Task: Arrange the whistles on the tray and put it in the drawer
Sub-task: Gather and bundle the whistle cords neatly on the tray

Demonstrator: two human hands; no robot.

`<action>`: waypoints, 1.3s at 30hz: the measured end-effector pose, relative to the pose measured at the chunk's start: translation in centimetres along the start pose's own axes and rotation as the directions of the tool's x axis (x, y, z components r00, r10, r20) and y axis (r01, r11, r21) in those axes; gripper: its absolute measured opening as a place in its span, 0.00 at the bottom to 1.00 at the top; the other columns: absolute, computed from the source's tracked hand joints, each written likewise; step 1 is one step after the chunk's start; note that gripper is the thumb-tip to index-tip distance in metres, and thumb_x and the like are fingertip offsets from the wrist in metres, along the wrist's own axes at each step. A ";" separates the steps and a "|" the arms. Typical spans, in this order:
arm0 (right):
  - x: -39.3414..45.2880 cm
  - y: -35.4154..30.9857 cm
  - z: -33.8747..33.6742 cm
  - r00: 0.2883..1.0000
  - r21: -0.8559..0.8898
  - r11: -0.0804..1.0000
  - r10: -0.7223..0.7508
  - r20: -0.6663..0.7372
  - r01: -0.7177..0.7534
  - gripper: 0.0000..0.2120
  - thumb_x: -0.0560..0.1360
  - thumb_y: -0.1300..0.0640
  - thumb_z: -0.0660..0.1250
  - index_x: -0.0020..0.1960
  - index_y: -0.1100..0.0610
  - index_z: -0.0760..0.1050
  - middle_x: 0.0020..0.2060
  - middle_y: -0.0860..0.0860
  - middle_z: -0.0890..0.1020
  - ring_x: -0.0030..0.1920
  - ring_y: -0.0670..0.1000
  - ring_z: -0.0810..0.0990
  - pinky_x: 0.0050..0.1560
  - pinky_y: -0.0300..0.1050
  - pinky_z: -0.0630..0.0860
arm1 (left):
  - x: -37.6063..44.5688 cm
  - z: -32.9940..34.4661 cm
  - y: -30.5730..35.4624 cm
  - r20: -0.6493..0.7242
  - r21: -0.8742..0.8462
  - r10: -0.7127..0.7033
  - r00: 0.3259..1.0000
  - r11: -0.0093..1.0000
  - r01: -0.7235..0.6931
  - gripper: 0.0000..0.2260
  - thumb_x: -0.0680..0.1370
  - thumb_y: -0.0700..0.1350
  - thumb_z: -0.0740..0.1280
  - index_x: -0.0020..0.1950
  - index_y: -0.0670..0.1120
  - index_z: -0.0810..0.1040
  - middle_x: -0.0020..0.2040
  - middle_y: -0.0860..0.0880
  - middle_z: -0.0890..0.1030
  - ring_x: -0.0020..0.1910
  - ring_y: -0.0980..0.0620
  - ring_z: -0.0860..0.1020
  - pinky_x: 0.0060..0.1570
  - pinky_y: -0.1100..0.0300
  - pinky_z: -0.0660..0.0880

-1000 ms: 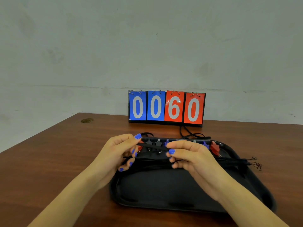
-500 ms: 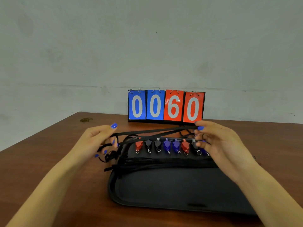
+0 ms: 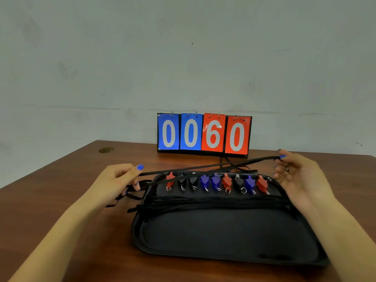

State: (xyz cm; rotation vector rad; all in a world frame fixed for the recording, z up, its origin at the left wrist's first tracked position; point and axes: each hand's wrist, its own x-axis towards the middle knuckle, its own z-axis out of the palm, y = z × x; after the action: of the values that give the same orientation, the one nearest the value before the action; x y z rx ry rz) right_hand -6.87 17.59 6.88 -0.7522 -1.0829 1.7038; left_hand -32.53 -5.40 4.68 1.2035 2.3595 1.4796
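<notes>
- Black cord (image 3: pixel 207 167) stretched taut across the scene, long axis running from about 8 o'clock up to 2 o'clock, hanging just above the row of whistles (image 3: pixel 216 183).
- Left hand (image 3: pixel 120 180) pinching the low end of that cord between thumb and curled fingers, out at 9 o'clock from the tray (image 3: pixel 223 235), with more loose loops trailing below the knuckles.
- Right hand (image 3: pixel 295 178) pinching the high end at the fingertip, out at 3 o'clock from the whistles; lower fingers loosely spread, palm facing inward.
- Whistles lined up side by side along the tray's far edge at 12 o'clock, red, black and blue, rings pointing toward 6 o'clock.
- Bundle of cords (image 3: pixel 213 202) lying in a band just this side of the whistles, same left-to-right run as the tray's long axis.
- Judging from here: held cord slanted against that band, so right end needs dropping toward 6 o'clock to lie parallel and settle on the bundle.
- Both hands roughly equally near; left sitting lower, closer to the tray's rim.
- Scoreboard (image 3: pixel 204 134) reading 0060 behind at 12 o'clock on the table (image 3: pixel 61 200).
- No drawer in sight yet.
</notes>
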 end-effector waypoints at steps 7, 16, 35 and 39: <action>0.0 0.5 0.2 1.000 -0.039 0.999 -0.018 0.017 0.019 0.07 0.74 0.64 0.62 0.45 0.57 0.78 0.37 0.53 0.77 0.34 0.48 0.73 0.37 0.43 0.72 | 0.4 0.0 -1.6 0.036 0.330 0.076 0.996 0.940 -0.084 0.07 0.73 0.43 0.69 0.39 0.48 0.71 0.36 0.50 0.77 0.38 0.53 0.75 0.36 0.65 0.66; 0.0 0.4 0.2 1.000 -0.065 0.997 -0.029 0.011 0.030 0.07 0.74 0.63 0.62 0.45 0.56 0.78 0.38 0.53 0.78 0.35 0.48 0.74 0.37 0.43 0.72 | 1.2 0.1 -2.2 -0.274 0.480 0.109 0.956 0.876 0.038 0.15 0.75 0.47 0.66 0.30 0.45 0.70 0.32 0.47 0.70 0.32 0.50 0.68 0.33 0.56 0.63; 1.4 0.0 -1.6 0.983 0.003 1.000 -0.028 -0.182 0.029 0.07 0.74 0.61 0.64 0.50 0.55 0.76 0.37 0.50 0.78 0.34 0.47 0.74 0.34 0.41 0.70 | 0.9 -0.6 -1.6 0.034 -0.660 -0.274 0.961 0.716 0.228 0.07 0.74 0.34 0.64 0.43 0.43 0.80 0.34 0.46 0.76 0.21 0.55 0.66 0.18 0.66 0.64; 1.9 -0.6 -3.0 0.950 -0.144 0.986 -0.121 -0.289 0.082 0.07 0.74 0.61 0.65 0.51 0.56 0.77 0.38 0.51 0.79 0.33 0.47 0.73 0.32 0.40 0.70 | 0.2 -0.9 -1.2 0.297 -0.751 -0.056 0.953 0.603 0.269 0.19 0.49 0.44 0.83 0.36 0.44 0.81 0.26 0.48 0.73 0.21 0.54 0.70 0.20 0.65 0.68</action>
State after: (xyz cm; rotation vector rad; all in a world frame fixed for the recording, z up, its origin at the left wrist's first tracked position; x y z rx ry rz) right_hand -4.85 20.43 6.12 -0.9838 -1.0097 1.3892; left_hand -33.74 -6.19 4.23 0.8154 1.3042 1.8487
